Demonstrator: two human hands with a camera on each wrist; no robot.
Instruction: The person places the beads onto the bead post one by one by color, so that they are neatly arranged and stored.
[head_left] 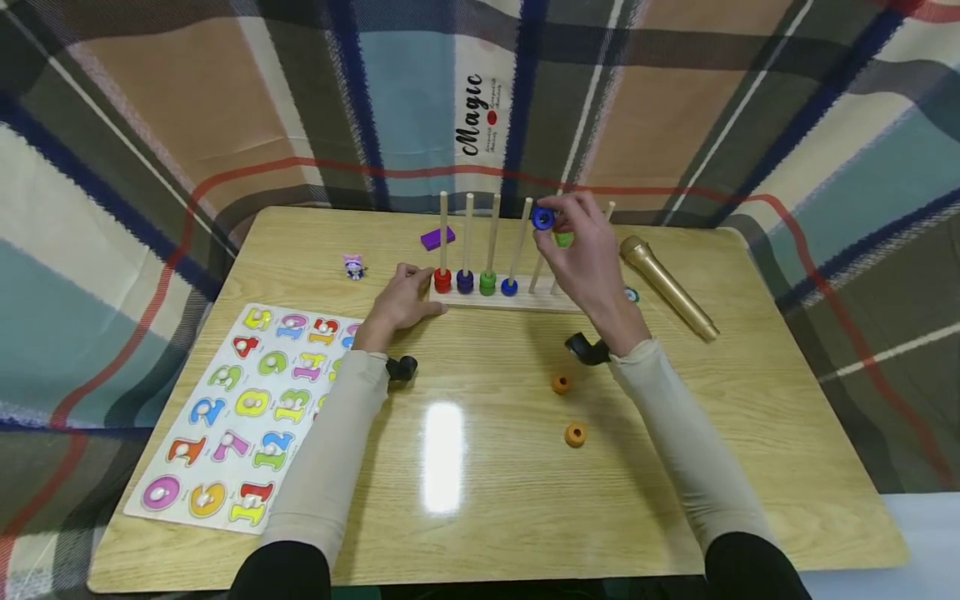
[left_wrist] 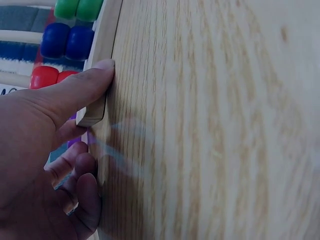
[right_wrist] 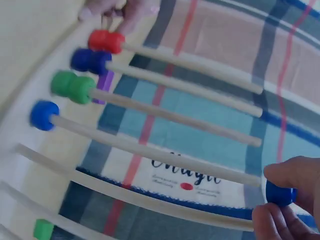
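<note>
Right hand (head_left: pixel 588 258) — pinching blue bead (head_left: pixel 543 218) near tip of 4th peg (head_left: pixel 519 242) | Left hand (head_left: pixel 401 300) — gripping pegboard (head_left: pixel 487 303), left end | 2 orange beads (head_left: pixel 575 435) loose

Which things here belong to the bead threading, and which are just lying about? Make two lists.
Belongs: peg stand; blue bead in right hand; threaded beads; likely two loose orange beads.

Lying about, apparently: number board; gold microphone; toy figure; purple block; green block.
</note>
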